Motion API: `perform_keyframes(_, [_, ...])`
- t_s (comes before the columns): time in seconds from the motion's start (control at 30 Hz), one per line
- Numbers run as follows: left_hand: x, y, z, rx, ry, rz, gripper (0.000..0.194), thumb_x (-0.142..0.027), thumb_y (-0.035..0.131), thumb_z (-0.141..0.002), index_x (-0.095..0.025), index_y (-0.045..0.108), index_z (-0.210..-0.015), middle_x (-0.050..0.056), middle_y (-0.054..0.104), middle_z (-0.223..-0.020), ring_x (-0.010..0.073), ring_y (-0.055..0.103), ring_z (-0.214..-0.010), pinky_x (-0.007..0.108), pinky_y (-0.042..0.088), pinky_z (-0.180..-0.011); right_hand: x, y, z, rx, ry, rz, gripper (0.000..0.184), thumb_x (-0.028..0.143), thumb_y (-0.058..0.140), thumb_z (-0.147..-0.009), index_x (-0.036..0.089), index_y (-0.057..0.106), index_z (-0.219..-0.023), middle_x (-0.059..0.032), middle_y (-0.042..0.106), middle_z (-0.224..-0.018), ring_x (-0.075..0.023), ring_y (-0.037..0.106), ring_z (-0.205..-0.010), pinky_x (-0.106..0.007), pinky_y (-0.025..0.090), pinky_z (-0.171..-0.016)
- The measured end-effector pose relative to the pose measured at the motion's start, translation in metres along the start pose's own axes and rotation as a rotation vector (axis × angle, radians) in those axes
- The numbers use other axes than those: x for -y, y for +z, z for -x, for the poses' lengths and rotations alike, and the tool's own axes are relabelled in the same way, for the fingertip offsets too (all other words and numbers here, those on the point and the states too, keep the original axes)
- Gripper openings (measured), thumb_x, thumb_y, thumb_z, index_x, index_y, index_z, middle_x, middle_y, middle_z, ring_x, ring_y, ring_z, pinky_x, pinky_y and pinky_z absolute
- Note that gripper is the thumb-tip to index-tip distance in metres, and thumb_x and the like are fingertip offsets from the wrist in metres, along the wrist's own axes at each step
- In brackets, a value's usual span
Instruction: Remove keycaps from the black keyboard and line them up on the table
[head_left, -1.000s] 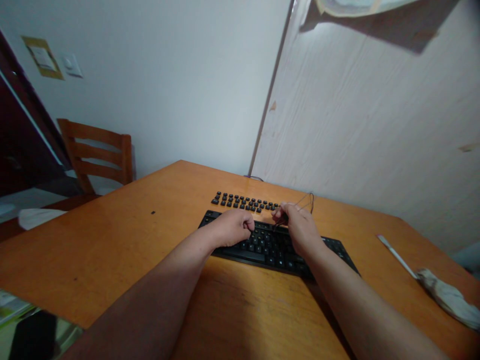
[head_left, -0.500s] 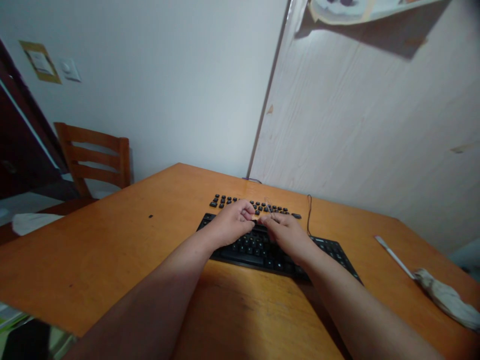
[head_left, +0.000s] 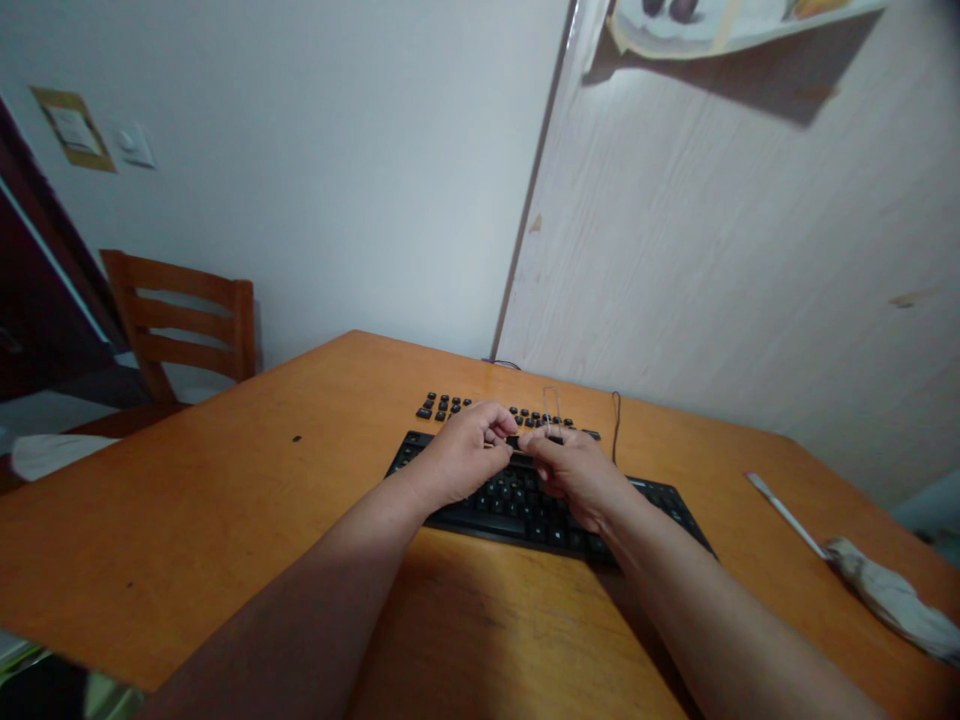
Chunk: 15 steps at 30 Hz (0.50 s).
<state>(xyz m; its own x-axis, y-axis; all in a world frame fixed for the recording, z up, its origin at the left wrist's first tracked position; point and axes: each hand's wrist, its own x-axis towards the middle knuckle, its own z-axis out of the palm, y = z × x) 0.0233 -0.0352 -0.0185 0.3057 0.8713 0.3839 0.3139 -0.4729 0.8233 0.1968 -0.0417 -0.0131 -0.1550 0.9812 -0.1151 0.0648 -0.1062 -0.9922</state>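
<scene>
A black keyboard (head_left: 495, 522) lies on the table, with keys taken off its upper part. Over its back edge my left hand (head_left: 476, 450) is closed in a pinch by a small black keycap (head_left: 512, 441), partly hidden by the fingers. Close beside it, fingertips nearly touching, my right hand (head_left: 574, 465) is closed on a thin wire keycap puller (head_left: 553, 400), whose loop sticks up above the fingers. Behind the hands, several loose black keycaps (head_left: 442, 404) stand in rows, some hidden by my left hand.
The wooden table (head_left: 247, 500) meets the wall at the back. A cable (head_left: 616, 425) runs behind the keyboard. To the right lie a white-handled brush (head_left: 784, 512) and a crumpled cloth (head_left: 889, 595). One small black piece (head_left: 297, 438) lies left. A chair (head_left: 187, 315) stands beyond.
The wire loop now stands more upright and shows more clearly above my right hand. Both hands stay close together over the keyboard. The view has shifted slightly.
</scene>
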Motion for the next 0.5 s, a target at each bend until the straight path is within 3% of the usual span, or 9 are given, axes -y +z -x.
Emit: perform_keyframes(0.5, [0.0029, 0.0023, 0.0006, 0.020, 0.039, -0.045, 0.014, -0.013, 0.056, -0.075, -0.016, 0.061, -0.088, 0.003, 0.061, -0.086, 0.0129, 0.056, -0.078, 0.025, 0.045, -0.072, -0.0060, 0.0033, -0.0027, -0.007, 0.006, -0.001, 0.028, 0.039, 0.071, -0.069, 0.020, 0.051, -0.073, 0.0090, 0.043, -0.046, -0.0042, 0.026, -0.035, -0.019, 0.016, -0.035])
